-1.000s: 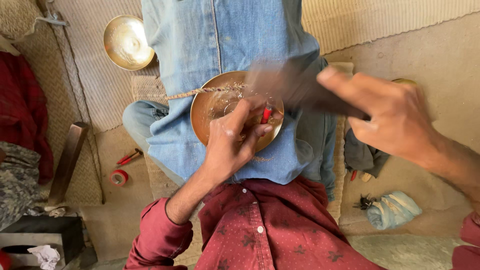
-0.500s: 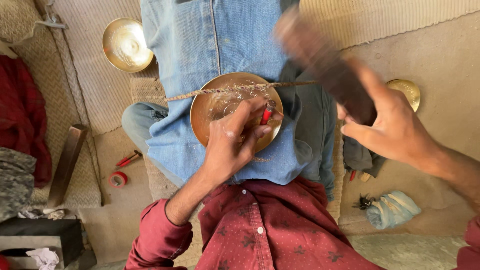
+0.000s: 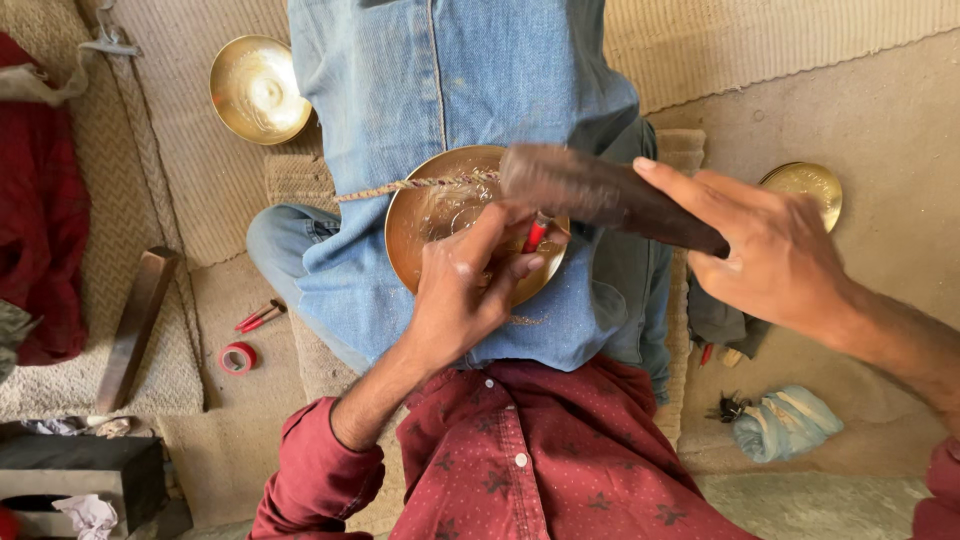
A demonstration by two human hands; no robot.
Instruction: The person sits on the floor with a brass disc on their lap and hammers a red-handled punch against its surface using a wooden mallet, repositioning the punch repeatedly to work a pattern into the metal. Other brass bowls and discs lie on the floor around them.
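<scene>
On the lap, brass bowl (image 3: 440, 225) | left hand (image 3: 470, 290) pinches red-handled tool (image 3: 535, 236) at bowl | right hand (image 3: 775, 255) grips dark mallet (image 3: 600, 195), swung down from raised to just above bowl: strike imminent.

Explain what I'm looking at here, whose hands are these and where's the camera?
The camera sits on a person's head and looks straight down at their own lap and hands. A round brass dish rests on the blue denim cloth across the lap. The left hand steadies a small red-handled tool against the dish. The right hand holds a dark wooden mallet over that tool. A twisted cord runs across the dish. On the floor lie two more brass dishes, a red tape roll, a wooden block and a pale blue rag.
</scene>
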